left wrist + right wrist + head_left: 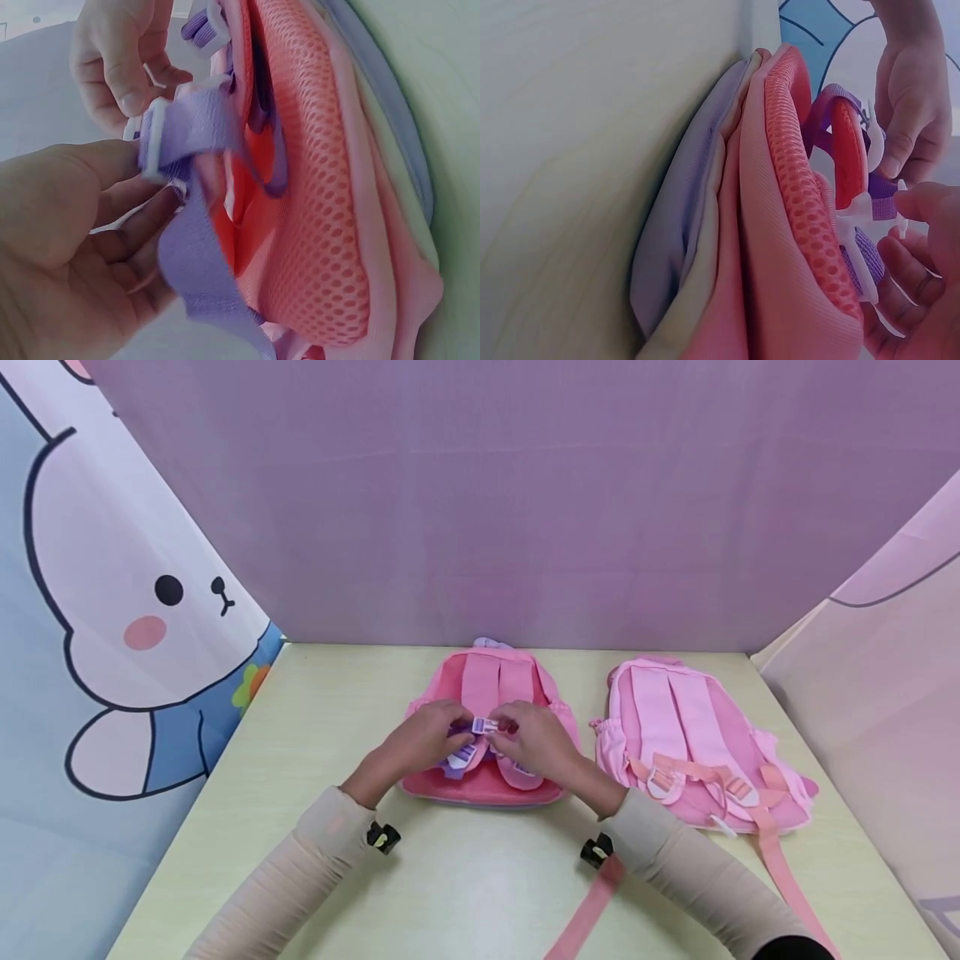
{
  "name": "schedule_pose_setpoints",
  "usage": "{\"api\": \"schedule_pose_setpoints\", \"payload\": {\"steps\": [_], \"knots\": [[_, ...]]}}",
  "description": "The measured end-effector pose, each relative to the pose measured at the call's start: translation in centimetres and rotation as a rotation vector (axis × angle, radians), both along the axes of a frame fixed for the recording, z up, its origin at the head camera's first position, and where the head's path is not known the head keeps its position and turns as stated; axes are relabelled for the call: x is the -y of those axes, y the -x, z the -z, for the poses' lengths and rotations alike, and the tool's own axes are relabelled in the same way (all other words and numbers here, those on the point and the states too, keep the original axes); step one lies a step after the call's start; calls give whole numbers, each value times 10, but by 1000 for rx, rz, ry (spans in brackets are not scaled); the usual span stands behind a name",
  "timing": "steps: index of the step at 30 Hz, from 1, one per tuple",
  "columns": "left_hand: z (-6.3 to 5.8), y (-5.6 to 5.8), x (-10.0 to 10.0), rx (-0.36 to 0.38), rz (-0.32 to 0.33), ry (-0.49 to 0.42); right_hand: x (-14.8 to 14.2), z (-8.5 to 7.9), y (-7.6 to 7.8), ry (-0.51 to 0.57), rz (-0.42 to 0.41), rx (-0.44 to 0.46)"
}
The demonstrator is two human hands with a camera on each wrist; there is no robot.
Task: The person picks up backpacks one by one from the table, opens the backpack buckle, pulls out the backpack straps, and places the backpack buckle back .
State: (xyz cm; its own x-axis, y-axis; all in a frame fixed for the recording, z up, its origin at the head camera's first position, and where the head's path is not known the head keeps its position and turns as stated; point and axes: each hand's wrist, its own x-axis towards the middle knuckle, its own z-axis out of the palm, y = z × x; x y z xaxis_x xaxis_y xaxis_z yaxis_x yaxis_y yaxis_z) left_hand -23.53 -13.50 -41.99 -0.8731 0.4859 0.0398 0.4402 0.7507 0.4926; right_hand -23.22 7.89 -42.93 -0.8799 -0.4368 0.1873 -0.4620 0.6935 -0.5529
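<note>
A pink backpack [498, 789] lies back side up on the table, with coral mesh padding [315, 225] and purple webbing straps [199, 262]. Above its shoulder straps, my left hand [429, 733] pinches a white plastic buckle [483, 725] threaded with purple webbing, between thumb and fingers. From the other side my right hand [536, 739] pinches the buckle's right end. Whether the two buckle halves are locked together cannot be told, as fingers cover part of them. White strap adjusters [859, 255] hang beside the right fingers.
To the right lies a second, lighter pink backpack [693, 718] with orange-pink straps. One loose strap [787, 877] trails to the front edge, and another strap end [588, 910] lies below my right wrist. A purple wall [510, 510] stands behind the pale table [330, 710].
</note>
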Motion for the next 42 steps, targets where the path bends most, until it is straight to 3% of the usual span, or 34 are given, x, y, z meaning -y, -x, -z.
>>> {"api": "schedule_pose_setpoints", "payload": {"steps": [11,22,42], "knots": [[-4,2,2,101,-20,-47,3,2,-1,62,-58,15],[-6,1,1,121,-9,-116,6,2,-2,29,-52,-88],[1,6,1,99,-67,-149,9,2,-2,-48,-9,-105]]}}
